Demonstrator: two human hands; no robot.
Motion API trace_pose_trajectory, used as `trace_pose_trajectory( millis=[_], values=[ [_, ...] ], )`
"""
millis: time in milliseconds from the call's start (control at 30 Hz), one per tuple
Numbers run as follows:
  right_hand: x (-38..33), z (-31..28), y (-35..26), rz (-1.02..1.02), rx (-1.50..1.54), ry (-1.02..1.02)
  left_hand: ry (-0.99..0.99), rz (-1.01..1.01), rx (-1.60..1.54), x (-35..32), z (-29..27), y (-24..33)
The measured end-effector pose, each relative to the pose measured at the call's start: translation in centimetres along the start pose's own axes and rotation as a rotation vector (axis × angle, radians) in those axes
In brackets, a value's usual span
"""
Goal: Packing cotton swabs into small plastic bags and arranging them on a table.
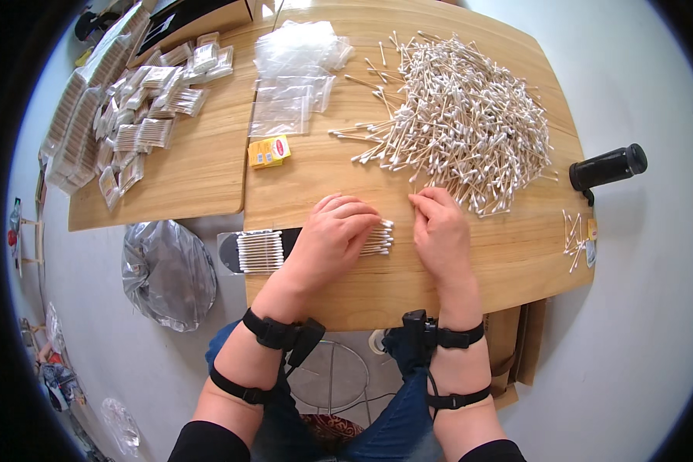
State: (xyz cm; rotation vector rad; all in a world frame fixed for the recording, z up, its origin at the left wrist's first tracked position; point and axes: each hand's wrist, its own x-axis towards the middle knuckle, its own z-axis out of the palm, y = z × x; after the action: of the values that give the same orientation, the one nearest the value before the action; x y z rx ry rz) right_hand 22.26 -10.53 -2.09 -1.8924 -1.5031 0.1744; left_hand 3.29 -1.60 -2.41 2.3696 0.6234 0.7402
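My left hand (pixel 335 235) is curled with its fingers together over a flat row of white-tipped cotton swabs (pixel 379 240), whose tips stick out on its right side; the fingertips are partly hidden. To its left, an even row of cotton swabs (pixel 260 252) lies across a dark flat plate (pixel 290 240) at the table's edge. My right hand (pixel 441 227) is closed in a pinch, with a thin wooden stick, apparently a cotton swab, at its fingertips. Just beyond that hand spreads a large heap of loose cotton swabs (pixel 470 115).
Clear plastic bags (pixel 296 58) and small yellow packets (pixel 268 152) lie at the back left. Filled swab packs (pixel 158 100) cover the adjoining left table. A black bottle (pixel 608 167) stands off the right edge, near a few swabs (pixel 574 239). Below hangs a plastic-lined bin (pixel 169 273).
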Motion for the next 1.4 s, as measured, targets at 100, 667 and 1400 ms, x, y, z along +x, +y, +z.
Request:
trace_pose_trajectory(
  millis=[100, 667, 1400],
  values=[
    [0.0, -0.4, 0.1, 0.075, 0.044, -0.048, -0.040, 0.001, -0.084, -0.6, -0.4, 0.2],
    [0.0, 0.5, -1.1, 0.095, 0.103, -0.061, 0.107, -0.064, 0.121, -1.5, 0.3, 0.0],
    [-0.2, 0.5, -0.1, 0.159, -0.162, 0.009, 0.306, -0.239, -0.138, -1.5, -0.1, 0.0]
  ],
)
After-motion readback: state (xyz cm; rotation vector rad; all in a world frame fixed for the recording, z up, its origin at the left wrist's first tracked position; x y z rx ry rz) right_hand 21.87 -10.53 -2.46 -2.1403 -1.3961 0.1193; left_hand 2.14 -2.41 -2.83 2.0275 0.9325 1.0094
